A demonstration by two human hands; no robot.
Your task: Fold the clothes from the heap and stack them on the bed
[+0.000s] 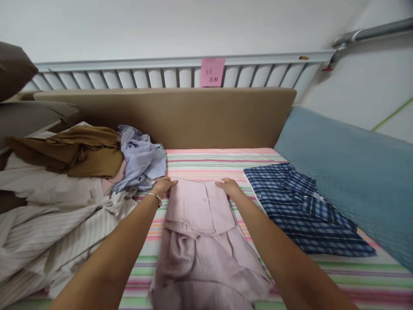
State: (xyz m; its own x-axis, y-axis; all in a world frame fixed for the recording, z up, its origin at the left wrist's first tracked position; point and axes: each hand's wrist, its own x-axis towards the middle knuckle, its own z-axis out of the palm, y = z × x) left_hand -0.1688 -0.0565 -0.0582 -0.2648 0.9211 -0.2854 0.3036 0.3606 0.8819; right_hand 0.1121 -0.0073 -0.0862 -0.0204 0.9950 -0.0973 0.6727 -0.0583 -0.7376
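Observation:
A pale pink striped button shirt (201, 241) lies partly folded on the striped bedsheet (200, 161), its far part folded over into a neat rectangle. My left hand (163, 186) rests on the far left corner of that fold, fingers pressed on the cloth; a thin bracelet circles the wrist. My right hand (228, 187) lies flat on the far right corner of the same fold. Whether either hand pinches the fabric or only presses it, I cannot tell.
A folded blue plaid shirt (300, 211) lies to the right, next to a blue pillow (351, 172). On the left sits a heap of clothes: a lavender shirt (142, 159), a brown garment (84, 150), white striped shirts (54, 232). A tan headboard (193, 116) with a pink note (212, 72) stands behind.

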